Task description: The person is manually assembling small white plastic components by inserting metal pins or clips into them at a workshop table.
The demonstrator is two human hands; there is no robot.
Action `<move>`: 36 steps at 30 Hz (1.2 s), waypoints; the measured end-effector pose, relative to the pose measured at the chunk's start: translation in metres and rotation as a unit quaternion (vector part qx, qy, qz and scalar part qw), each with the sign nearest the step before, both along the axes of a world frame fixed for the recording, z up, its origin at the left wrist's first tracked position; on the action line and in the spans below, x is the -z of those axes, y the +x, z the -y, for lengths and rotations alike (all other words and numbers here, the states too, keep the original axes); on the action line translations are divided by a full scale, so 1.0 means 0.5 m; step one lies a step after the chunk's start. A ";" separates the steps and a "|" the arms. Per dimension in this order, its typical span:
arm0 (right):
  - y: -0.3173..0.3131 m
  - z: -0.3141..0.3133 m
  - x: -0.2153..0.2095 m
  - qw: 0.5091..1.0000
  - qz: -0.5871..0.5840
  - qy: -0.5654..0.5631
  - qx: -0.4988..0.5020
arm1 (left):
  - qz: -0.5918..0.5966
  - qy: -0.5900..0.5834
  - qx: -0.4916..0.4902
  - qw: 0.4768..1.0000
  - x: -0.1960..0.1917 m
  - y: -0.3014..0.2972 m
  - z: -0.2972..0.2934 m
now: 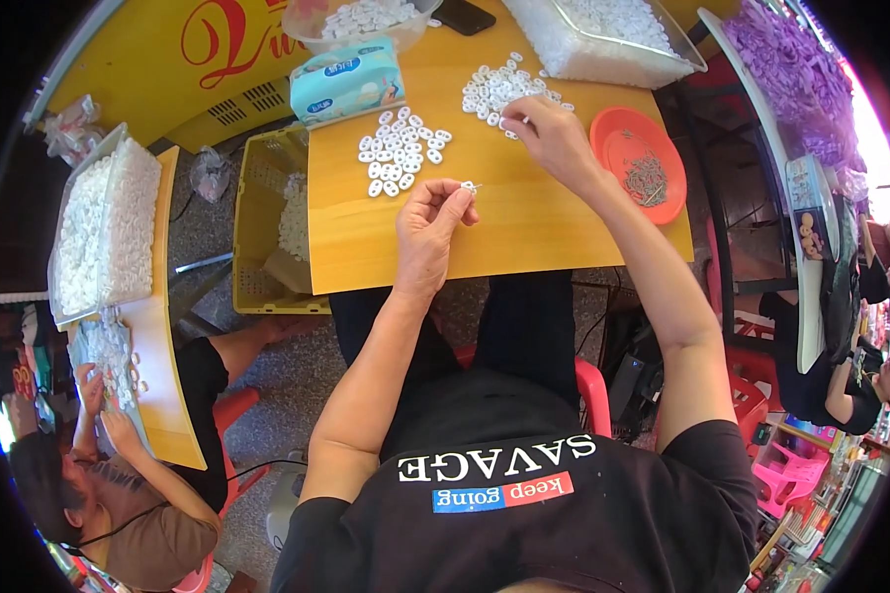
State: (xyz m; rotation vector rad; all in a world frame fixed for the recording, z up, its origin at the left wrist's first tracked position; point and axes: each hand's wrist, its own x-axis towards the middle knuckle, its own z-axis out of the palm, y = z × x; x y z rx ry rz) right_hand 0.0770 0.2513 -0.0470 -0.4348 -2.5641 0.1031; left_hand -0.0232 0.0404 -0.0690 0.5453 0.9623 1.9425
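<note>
1. One small white ring sits pinched between the thumb and forefinger of my left hand — fingers closed narrow on it, just above the near middle of the yellow table. A thin pin seems to stick out of it, though it is too small to be sure.
2. My right hand reaches further out, fingertips drawn together on a piece at the near edge of the loose pile of white rings; whether it has actually lifted one, I cannot tell.
3. Just left of my left hand lies a second cluster of white rings, laid flat and close together.
4. Right of my right wrist stands an orange plate holding a heap of small metal pins.
5. Along the far edge are a blue tissue pack, a clear bowl of white pieces and a clear tub full of them.
6. Beside the table on my left — a yellow crate on the floor.
</note>
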 end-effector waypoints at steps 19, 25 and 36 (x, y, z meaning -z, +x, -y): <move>0.086 0.235 -0.073 0.613 -0.294 -0.733 -0.037 | 0.056 -0.007 0.036 0.998 -0.078 0.035 0.009; 0.089 0.239 -0.049 0.817 -0.235 -0.525 0.028 | 0.074 0.011 0.021 0.997 -0.097 0.056 0.011; 0.087 0.253 -0.049 0.716 -0.277 -0.640 -0.022 | 0.010 0.045 -0.031 0.998 -0.066 0.062 0.003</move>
